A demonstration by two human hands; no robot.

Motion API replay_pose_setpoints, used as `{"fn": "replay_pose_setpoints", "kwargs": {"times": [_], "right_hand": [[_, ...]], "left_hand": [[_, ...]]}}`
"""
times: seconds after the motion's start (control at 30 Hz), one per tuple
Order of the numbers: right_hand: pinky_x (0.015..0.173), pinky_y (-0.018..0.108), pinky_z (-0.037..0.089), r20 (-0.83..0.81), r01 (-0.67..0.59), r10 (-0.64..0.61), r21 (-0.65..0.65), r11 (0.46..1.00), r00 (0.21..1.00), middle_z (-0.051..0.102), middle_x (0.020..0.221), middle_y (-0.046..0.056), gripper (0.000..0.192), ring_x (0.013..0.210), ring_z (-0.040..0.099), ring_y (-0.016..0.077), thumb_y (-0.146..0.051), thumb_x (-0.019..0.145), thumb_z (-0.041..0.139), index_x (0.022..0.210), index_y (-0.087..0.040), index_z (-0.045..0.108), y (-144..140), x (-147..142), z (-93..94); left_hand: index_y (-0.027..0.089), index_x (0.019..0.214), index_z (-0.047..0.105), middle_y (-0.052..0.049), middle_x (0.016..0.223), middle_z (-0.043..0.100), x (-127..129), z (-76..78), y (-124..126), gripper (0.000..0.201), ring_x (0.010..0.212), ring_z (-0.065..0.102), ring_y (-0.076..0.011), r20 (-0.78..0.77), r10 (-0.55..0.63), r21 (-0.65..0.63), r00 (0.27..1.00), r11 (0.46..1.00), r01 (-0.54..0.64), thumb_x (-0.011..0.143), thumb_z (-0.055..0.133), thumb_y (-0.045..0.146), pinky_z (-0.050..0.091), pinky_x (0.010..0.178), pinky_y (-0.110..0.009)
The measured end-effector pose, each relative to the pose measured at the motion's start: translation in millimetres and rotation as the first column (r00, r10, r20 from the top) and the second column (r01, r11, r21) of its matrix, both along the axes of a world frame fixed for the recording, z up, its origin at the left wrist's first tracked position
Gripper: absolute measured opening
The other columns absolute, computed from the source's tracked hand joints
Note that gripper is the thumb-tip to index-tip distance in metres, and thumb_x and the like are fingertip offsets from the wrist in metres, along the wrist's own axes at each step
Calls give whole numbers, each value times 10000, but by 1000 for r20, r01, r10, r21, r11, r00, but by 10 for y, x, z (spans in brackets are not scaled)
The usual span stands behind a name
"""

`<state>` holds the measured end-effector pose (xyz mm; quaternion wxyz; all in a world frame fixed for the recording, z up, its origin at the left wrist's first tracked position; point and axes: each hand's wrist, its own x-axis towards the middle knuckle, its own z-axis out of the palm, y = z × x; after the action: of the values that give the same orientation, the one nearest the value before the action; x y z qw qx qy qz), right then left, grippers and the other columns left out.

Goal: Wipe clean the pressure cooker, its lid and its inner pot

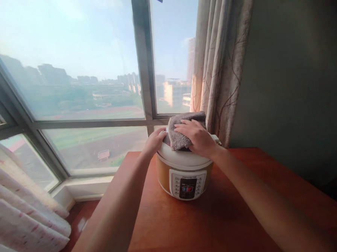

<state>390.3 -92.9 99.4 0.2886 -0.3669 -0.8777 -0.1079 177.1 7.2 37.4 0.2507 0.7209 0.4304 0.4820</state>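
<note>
Cloth (182,131) looks soft and floppy, probably light, easiest to pinch by a loose edge. It's draped on the cooker (183,170) lid, under the right hand (197,137), which lies flat, fingers spread, pressing it. Left hand (155,141) cups the lid's rim just beside it, gripping nothing else. Cooker sits on the table (232,213) by the window (69,71).

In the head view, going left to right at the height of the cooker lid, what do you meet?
Pale curtain → window glass → left hand on the lid's edge → grey cloth → right hand pressing the cloth on the cooker → patterned curtain → grey wall.
</note>
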Motion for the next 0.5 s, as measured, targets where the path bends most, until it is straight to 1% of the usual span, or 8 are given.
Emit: {"fn": "replay_pose_setpoints", "kwargs": {"times": [0.07, 0.13, 0.2, 0.27, 0.33, 0.4, 0.43, 0.5], "right_hand": [[1151, 509, 272, 61, 30, -27, -49, 998, 998, 581, 1403, 75, 552, 1364, 427, 296, -114, 726, 593, 1267, -217, 629, 145, -143, 142], [1094, 439, 362, 9, 92, -91, -170, 981, 996, 659, 1295, 58, 437, 1271, 522, 285, -147, 745, 654, 1169, -246, 685, 325, -242, 287], [1003, 372, 438, -123, 145, -199, -347, 926, 972, 728, 1123, 42, 296, 1127, 612, 269, -187, 762, 712, 1056, -223, 723, 497, -280, 419], [930, 358, 485, -224, 155, -286, -466, 871, 932, 725, 1045, 35, 238, 1027, 643, 259, -271, 820, 723, 1034, -168, 713, 623, -255, 520], [897, 397, 523, -267, 151, -315, -494, 856, 911, 673, 1130, 47, 322, 1022, 635, 261, -361, 895, 666, 1126, -137, 659, 689, -188, 574], [887, 439, 544, -292, 153, -328, -493, 857, 898, 608, 1231, 63, 378, 1058, 620, 265, -401, 936, 609, 1218, -150, 599, 706, -109, 578], [885, 448, 547, -304, 155, -336, -492, 857, 892, 594, 1250, 68, 386, 1066, 616, 264, -404, 941, 601, 1237, -156, 585, 703, -73, 563], [886, 433, 540, -317, 163, -345, -482, 861, 883, 625, 1217, 67, 370, 1040, 623, 256, -391, 926, 623, 1210, -154, 609, 684, -19, 505]], "left_hand": [[175, 1146, 715, -61, 1161, 727, -10, 3, 8, 417, 1091, 632, -258, 4, -56, -10, 998, 998, 56, 867, 498, 397, 467, 953, -334], [170, 1127, 723, -59, 1129, 738, -18, 2, 16, 411, 1084, 634, -267, 15, -64, -28, 998, 998, 64, 863, 511, 402, 473, 940, -333], [168, 1106, 733, -56, 1092, 748, -21, -4, 23, 397, 1065, 640, -272, 18, -43, -42, 999, 998, 44, 857, 523, 394, 479, 931, -335], [173, 1113, 733, -55, 1094, 747, -22, -15, 31, 390, 1063, 641, -273, 17, -28, -41, 999, 999, 28, 854, 527, 379, 479, 937, -342], [174, 1142, 724, -63, 1140, 735, -23, -28, 42, 395, 1095, 632, -276, 10, -20, -26, 1000, 999, 20, 856, 519, 353, 470, 959, -351], [172, 1167, 714, -75, 1200, 714, -26, -43, 54, 407, 1140, 616, -280, -5, 2, -12, 1000, 1000, -3, 858, 507, 337, 453, 987, -359], [172, 1175, 710, -80, 1223, 704, -28, -50, 60, 412, 1158, 608, -281, -14, 19, -9, 1000, 1000, -19, 859, 503, 337, 445, 999, -361], [176, 1182, 706, -82, 1246, 694, -29, -64, 72, 422, 1173, 602, -282, -28, 42, -9, 999, 999, -42, 859, 499, 349, 437, 1010, -362]]}}
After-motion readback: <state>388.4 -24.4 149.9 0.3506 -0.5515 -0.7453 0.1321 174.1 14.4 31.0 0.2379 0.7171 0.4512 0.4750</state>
